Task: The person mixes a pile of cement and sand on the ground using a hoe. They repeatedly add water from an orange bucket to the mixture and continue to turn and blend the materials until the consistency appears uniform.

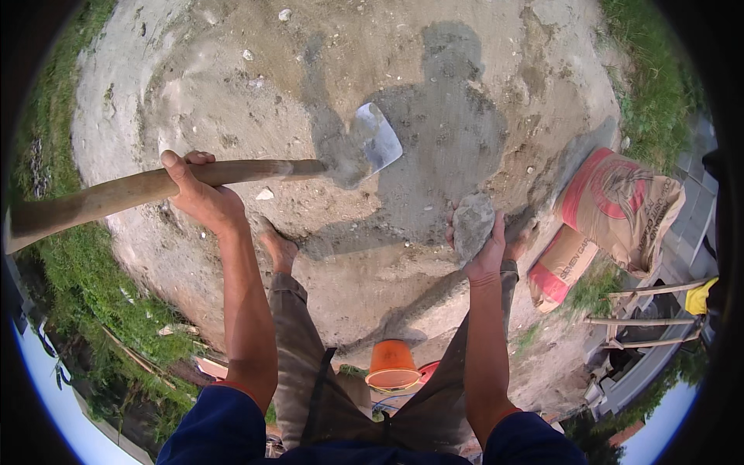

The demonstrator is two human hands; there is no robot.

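My left hand (203, 192) grips the wooden handle (122, 195) of a hoe, which runs across the left side of the view. The hoe's broad metal blade (381, 136) rests on or just over the sandy ground; its neck looks caked with dirt. In my right hand (485, 256) lies a rough grey stone (472, 226), with the fingers curled around its sides. I stand barefoot on pale sandy soil (221, 110), my left foot (280, 247) in sight and my right foot (520, 241) partly hidden behind the hand.
Two paper cement bags (616, 197) with red bands lie on the right. An orange bucket (392, 363) stands behind my legs, beside a partly hidden red container (429, 371). Wooden rails (645, 321) stand at lower right. Grass (99, 290) borders the left, and small stones dot the soil.
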